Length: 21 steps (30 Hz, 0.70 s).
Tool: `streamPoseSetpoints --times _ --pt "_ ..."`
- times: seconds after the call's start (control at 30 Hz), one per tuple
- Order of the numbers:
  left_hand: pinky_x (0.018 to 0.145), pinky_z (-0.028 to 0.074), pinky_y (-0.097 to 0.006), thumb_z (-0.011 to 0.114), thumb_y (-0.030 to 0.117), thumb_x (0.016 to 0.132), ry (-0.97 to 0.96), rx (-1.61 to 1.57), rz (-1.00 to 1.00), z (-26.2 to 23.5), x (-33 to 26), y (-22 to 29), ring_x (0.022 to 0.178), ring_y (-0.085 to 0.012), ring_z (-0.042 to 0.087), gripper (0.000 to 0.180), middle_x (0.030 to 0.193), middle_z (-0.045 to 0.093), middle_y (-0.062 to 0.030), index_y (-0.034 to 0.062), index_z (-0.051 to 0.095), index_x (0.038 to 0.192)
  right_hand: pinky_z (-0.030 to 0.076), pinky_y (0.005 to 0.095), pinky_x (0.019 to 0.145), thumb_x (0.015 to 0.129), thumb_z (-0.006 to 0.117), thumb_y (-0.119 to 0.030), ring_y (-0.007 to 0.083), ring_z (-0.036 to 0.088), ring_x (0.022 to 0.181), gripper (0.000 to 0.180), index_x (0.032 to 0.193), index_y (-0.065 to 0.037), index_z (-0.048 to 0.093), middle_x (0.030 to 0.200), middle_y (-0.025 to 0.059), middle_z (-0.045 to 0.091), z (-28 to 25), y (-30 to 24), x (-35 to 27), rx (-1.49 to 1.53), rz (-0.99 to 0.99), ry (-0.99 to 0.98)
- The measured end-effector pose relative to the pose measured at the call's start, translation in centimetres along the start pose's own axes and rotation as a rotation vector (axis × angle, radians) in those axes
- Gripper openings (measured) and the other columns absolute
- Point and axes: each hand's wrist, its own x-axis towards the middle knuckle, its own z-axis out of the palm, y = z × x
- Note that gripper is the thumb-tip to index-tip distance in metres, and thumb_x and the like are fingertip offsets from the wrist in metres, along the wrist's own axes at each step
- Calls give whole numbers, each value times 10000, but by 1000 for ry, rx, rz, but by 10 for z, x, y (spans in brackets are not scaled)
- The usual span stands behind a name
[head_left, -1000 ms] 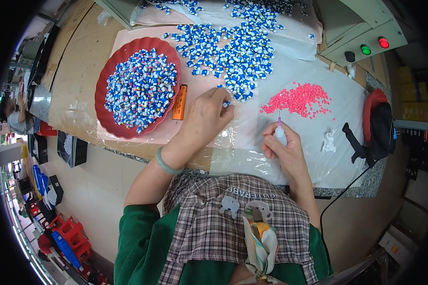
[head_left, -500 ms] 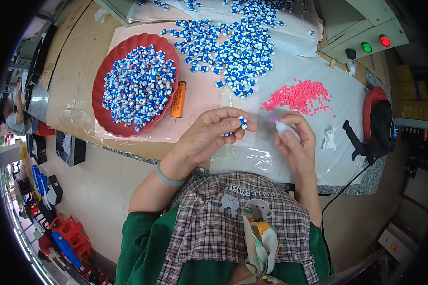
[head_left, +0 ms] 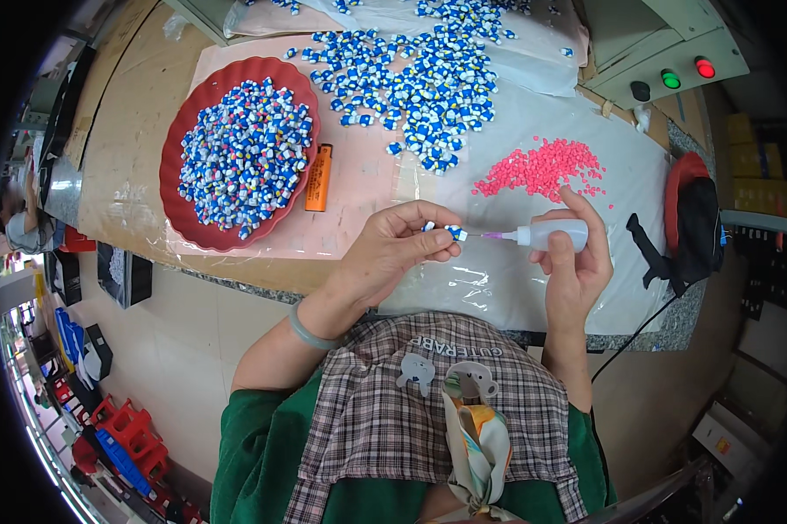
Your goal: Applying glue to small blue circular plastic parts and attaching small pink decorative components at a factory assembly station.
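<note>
Between the thumb and fingers of my left hand point(head_left: 395, 247) is a small blue-and-white piece point(head_left: 455, 233), and part of a second one shows by the fingertips. My right hand point(head_left: 577, 266) grips a white squeeze bottle point(head_left: 552, 235), held level with its thin purple-based needle pointing left. The needle's tip reaches the piece in my left hand, or comes very close; I cannot tell if they touch. Just beyond the bottle, tiny pink pieces point(head_left: 542, 168) are spread on the clear plastic sheet.
A red scalloped bowl point(head_left: 173, 166) heaped with blue-and-white pieces stands at left, an orange stick-shaped object point(head_left: 319, 179) beside it. Many loose blue-and-white pieces point(head_left: 441, 96) cover the far middle. A metal housing with lit buttons point(head_left: 670, 79) and a black cloth point(head_left: 699, 227) are at right.
The bottle has swung from tilted to level, its needle now at the piece in my left hand. My right index finger has lifted away. The white crumpled scrap is now hidden.
</note>
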Motion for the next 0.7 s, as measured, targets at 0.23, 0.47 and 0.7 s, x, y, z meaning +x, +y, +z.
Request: streamPoseSetpoints --times 0.23,0.47,0.7 --pt "745 540 -234 646 34 886 14 93 95 1 0 -6 812 -127 661 169 892 658 -79 -13 615 1045 490 221 554 944 575 -215 115 588 668 455 1303 47 478 896 128 642 -1 -6 -7 -287 -293 -74" --pt "747 536 -235 654 31 877 9 106 99 1 0 -8 815 -125 660 173 901 661 -79 -9 617 1041 504 227 550 919 589 -155 132 611 673 445 1298 54 485 900 155 654 0 -3 -7 -442 -404 -101" --pt "770 551 -243 655 32 879 -11 126 107 -2 0 -9 831 -118 648 181 919 653 -73 -18 621 1049 509 234 558 916 612 -171 143 630 693 443 1279 58 503 919 169 662 2 -8 -9 -505 -388 -121"
